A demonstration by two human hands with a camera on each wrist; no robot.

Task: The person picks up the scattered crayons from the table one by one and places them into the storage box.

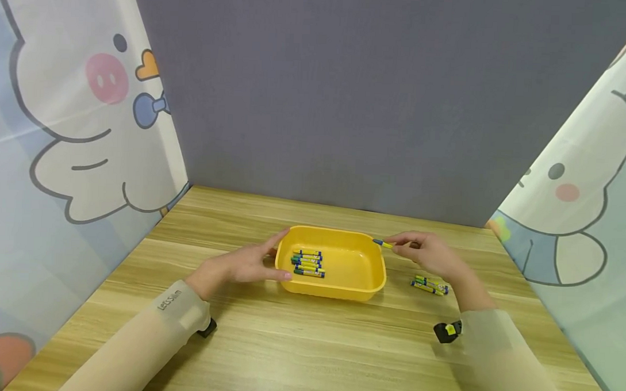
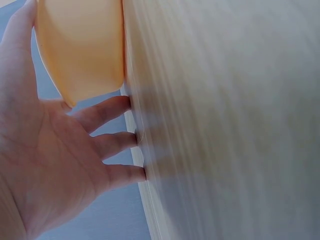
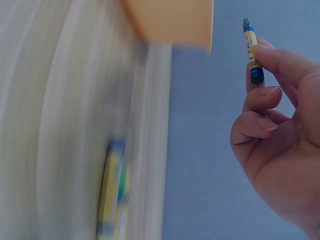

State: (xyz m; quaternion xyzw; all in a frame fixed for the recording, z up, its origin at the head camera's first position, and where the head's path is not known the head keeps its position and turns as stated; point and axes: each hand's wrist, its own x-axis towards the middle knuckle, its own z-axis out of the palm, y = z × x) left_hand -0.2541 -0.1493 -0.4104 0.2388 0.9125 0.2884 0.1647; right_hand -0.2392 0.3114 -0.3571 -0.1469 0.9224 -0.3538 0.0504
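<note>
A yellow plastic tray [image 1: 351, 292] sits on the wooden table. My left hand [image 1: 248, 263] grips its left end, thumb at the near rim and index finger toward the far corner; the other fingertips reach the table in the left wrist view. Several crayons [image 1: 309, 264] lie side by side in the tray's left half. Over by the right rim, my right hand [image 1: 427, 254] pinches a crayon [image 3: 251, 50] between thumb and fingers. Its dark tip points toward the tray. Several more crayons [image 1: 429, 285] lie on the table right of the tray, below the right hand.
The wooden table [image 1: 308, 345] meets a grey panel [image 1: 326, 104] at the back. Printed cartoon sheets [image 1: 83, 118] stand along the left and right sides. A black wrist device [image 1: 447, 332] shows under the right sleeve.
</note>
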